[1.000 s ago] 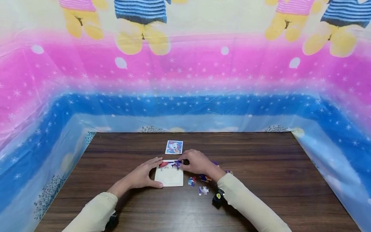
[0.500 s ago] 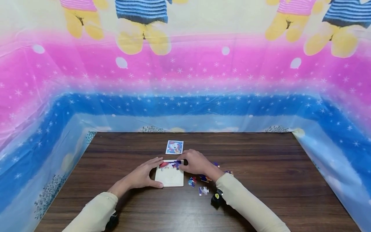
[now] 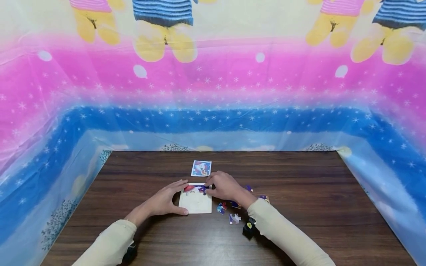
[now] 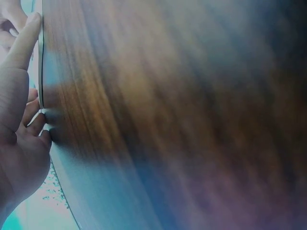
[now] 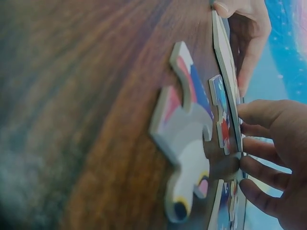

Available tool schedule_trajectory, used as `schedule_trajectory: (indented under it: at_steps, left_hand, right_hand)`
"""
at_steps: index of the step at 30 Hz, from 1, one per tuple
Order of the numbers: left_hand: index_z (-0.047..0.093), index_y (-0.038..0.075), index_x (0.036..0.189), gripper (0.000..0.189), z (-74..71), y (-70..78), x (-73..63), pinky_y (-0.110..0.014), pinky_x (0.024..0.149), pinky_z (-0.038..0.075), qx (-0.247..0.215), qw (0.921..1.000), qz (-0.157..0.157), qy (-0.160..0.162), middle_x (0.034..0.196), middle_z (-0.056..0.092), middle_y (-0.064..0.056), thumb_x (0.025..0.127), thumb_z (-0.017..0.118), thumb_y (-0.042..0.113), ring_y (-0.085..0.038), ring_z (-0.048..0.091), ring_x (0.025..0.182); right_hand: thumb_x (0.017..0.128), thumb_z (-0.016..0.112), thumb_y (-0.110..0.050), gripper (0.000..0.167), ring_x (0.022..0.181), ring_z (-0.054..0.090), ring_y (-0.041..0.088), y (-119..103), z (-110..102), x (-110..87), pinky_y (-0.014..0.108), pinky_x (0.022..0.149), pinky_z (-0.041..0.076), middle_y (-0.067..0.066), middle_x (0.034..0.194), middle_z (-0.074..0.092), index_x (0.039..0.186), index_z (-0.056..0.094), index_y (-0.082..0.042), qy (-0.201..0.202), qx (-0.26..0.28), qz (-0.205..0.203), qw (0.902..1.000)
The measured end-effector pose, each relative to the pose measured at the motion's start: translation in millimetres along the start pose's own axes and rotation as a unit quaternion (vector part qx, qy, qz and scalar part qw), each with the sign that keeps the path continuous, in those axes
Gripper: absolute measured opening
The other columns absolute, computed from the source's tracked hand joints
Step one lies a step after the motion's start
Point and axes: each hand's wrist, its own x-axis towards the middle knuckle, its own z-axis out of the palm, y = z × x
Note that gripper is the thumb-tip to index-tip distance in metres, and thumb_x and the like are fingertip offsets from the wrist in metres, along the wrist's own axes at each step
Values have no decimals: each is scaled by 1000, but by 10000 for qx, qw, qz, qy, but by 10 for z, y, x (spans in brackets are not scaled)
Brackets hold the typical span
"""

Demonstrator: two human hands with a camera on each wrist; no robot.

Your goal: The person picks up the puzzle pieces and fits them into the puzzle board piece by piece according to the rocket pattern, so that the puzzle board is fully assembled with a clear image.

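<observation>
A white square puzzle tray (image 3: pixel 195 205) lies on the table, with a picture row of red, white and purple along its far side. My left hand (image 3: pixel 165 199) spans the tray's left side, thumb on the near corner and fingers at the far one. My right hand (image 3: pixel 226 186) is over the far right corner, its thumb and index finger on a purple puzzle piece (image 3: pixel 203 189) at the row's right end. That piece is partly hidden by the fingers. In the right wrist view, the thumb (image 5: pixel 261 111) meets the tray's edge.
Right of the tray lie several loose pieces, among them a pale one (image 3: pixel 235 218), a blue and red one (image 3: pixel 221 207) and a purple one (image 3: pixel 249 188). A printed picture card (image 3: pixel 201 168) lies behind the tray. A patterned cloth (image 3: pixel 213 122) hangs around the table.
The purple piece has settled flatter into the far right end of the row, and my right fingers have shifted slightly with it. My left hand keeps its hold on the tray.
</observation>
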Motion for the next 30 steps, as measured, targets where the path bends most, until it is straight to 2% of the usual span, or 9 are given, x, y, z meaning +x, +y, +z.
schedule_trajectory:
  at_steps: [5, 14, 22, 30]
  left_hand:
    - [40, 10, 158, 102, 0, -3, 2, -60, 118, 30, -7, 10000, -43, -14, 166, 33, -7, 79, 82, 59, -32, 25, 154]
    - [40, 10, 158, 102, -2, 6, -1, -60, 118, 30, 8, 10000, -72, -17, 166, 33, -7, 79, 83, 59, -32, 25, 154]
    - [41, 9, 157, 103, 3, 17, 7, -60, 118, 30, 0, 10000, -46, 26, 165, 34, -7, 78, 83, 60, -32, 26, 154]
    - [42, 9, 157, 103, 16, 11, 10, -59, 118, 30, 68, 9999, -53, 59, 165, 35, -8, 77, 83, 60, -32, 27, 154]
  right_hand:
    - [97, 72, -32, 27, 114, 65, 23, -9, -7, -3, 42, 97, 55, 3, 120, 72, 115, 80, -13, -49, 94, 63, 9999]
    - [102, 65, -30, 37, 118, 65, 19, 60, -61, -73, 41, 98, 54, 4, 130, 70, 136, 68, -15, -50, 529, 66, 9986]
    - [102, 65, -30, 35, 117, 65, 16, 110, -157, -283, 39, 99, 54, 1, 128, 71, 134, 70, -15, 340, 623, 100, 9974]
    - [99, 69, -31, 33, 111, 67, 18, 67, -283, -557, 41, 95, 56, 2, 120, 73, 126, 74, -12, 761, 787, 423, 9931]
